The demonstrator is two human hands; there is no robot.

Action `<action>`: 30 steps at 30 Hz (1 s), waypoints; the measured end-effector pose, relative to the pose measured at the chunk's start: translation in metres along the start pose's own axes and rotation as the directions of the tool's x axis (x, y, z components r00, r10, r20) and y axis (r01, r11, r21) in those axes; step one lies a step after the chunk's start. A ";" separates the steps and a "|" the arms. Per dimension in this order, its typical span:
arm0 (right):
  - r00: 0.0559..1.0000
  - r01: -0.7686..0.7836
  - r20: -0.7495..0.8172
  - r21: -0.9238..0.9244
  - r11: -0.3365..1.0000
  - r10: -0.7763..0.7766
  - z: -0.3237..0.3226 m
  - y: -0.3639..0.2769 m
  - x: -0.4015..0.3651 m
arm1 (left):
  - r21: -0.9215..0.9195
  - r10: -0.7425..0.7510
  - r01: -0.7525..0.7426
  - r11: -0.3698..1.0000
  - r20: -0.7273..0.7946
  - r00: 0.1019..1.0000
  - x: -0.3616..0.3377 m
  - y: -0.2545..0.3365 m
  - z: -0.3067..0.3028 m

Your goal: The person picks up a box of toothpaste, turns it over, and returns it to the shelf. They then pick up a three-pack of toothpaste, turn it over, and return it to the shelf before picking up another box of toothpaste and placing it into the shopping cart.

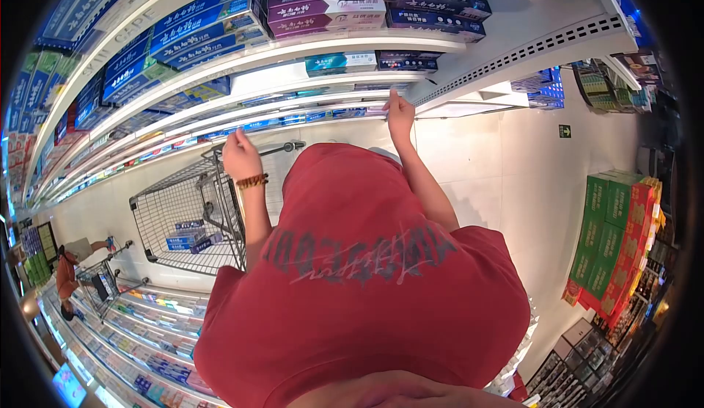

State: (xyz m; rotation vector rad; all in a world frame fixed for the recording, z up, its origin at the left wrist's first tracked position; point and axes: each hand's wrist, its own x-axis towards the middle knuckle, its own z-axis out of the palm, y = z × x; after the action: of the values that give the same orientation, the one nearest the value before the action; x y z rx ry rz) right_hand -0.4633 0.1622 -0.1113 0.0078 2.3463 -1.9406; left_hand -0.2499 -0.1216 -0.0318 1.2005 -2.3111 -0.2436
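My left hand, with a beaded bracelet on its wrist, is raised beside the shopping cart. Its fingers are curled in and nothing shows in them. My right hand reaches to the front of the lower shelves, its fingers pressed together; what they hold, if anything, is too small to make out. Toothpaste boxes line the shelves ahead: blue boxes, purple boxes and a teal box. Several small blue boxes lie in the cart.
A perforated shelf side panel rises at right. Stacked green and red cartons stand on the tiled floor. Behind left, another person stands by a second cart, near more stocked shelves.
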 end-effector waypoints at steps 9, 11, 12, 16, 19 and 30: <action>0.898 -0.057 0.421 -0.176 0.983 0.127 -0.055 0.036 -0.099 | 0.378 -0.517 0.390 0.840 0.336 0.787 -0.177 -0.130 -0.064; 0.884 -0.070 0.447 -0.168 0.983 0.139 -0.067 0.043 -0.118 | 0.428 -0.632 0.475 0.769 0.399 0.664 -0.184 -0.145 -0.070; 0.876 -0.071 0.462 -0.153 0.986 0.135 -0.073 0.046 -0.129 | 0.426 -0.611 0.459 0.780 0.359 0.705 -0.192 -0.138 -0.075; 0.804 -0.142 0.564 -0.127 0.982 0.189 -0.093 0.068 -0.172 | 0.390 -0.600 0.470 0.792 0.350 0.719 -0.202 -0.124 -0.082; 0.732 -0.125 0.649 -0.171 0.977 0.207 -0.090 0.075 -0.201 | 0.378 -0.548 0.408 0.831 0.429 0.718 -0.207 -0.126 -0.081; 0.401 -0.090 0.897 -0.160 0.983 0.183 -0.029 0.086 -0.322 | -0.260 -0.202 0.418 0.870 0.585 0.785 -0.272 -0.069 -0.079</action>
State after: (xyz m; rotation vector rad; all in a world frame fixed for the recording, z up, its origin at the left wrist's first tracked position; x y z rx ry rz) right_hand -0.1391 0.2254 -0.1651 -0.6778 1.5522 -1.1962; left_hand -0.0318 0.0620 -0.0902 1.4379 -2.3197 -1.2483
